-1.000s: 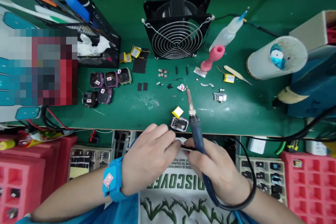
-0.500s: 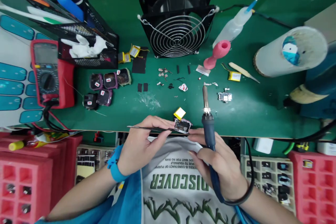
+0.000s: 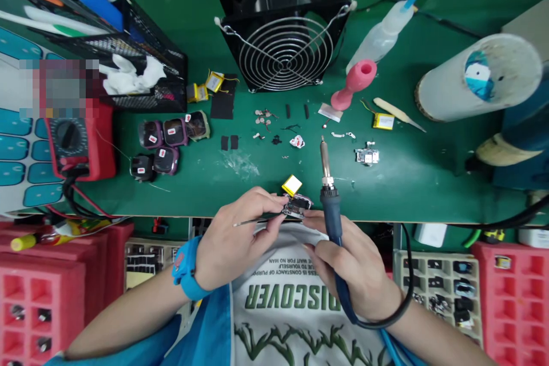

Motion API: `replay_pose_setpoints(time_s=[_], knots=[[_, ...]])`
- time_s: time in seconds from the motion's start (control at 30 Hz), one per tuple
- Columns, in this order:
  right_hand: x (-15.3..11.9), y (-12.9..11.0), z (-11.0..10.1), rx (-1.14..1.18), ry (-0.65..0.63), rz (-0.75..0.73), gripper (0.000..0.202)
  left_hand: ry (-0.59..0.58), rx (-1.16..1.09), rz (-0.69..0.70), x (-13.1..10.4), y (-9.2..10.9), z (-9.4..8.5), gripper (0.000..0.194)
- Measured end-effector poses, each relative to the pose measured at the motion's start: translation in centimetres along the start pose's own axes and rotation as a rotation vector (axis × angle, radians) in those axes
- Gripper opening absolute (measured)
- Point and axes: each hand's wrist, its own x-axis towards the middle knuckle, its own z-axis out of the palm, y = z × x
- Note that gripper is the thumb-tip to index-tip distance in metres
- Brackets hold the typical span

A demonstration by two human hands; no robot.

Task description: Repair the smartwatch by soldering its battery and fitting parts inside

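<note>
A small open device (image 3: 297, 206) with a circuit board inside lies at the bench's front edge. A yellow-edged battery (image 3: 292, 185) sits just above it. My left hand (image 3: 240, 234) pinches thin tweezers (image 3: 253, 221), whose tips reach the device's left side. My right hand (image 3: 358, 263) holds a soldering iron (image 3: 331, 206) upright in view, its metal tip pointing away over the bench. The fingertips of my right hand touch the device's lower right side. A blue wristband (image 3: 189, 269) is on my left wrist.
A black fan (image 3: 285, 51) stands at the back. Purple-edged devices (image 3: 165, 160) and a red multimeter (image 3: 81, 143) are at left. A circuit board (image 3: 366, 154), a loose battery (image 3: 383, 120), a pink-based bottle (image 3: 354, 83) and a white cylinder (image 3: 476, 83) are at right. The iron's cable loops beside my right wrist.
The soldering iron has shifted slightly left with my right hand. The tweezers in my left hand have changed angle, and the device is tilted a little differently. The view has moved slightly.
</note>
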Motion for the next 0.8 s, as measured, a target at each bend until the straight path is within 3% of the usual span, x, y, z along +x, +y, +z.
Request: replay_pose_setpoints(time_s=[0.8], knots=[[-0.14,0.03,0.1,-0.024,-0.002,0.04,0.023,0.026,0.099,0.02,-0.22,-0.01,0.6,0.013]])
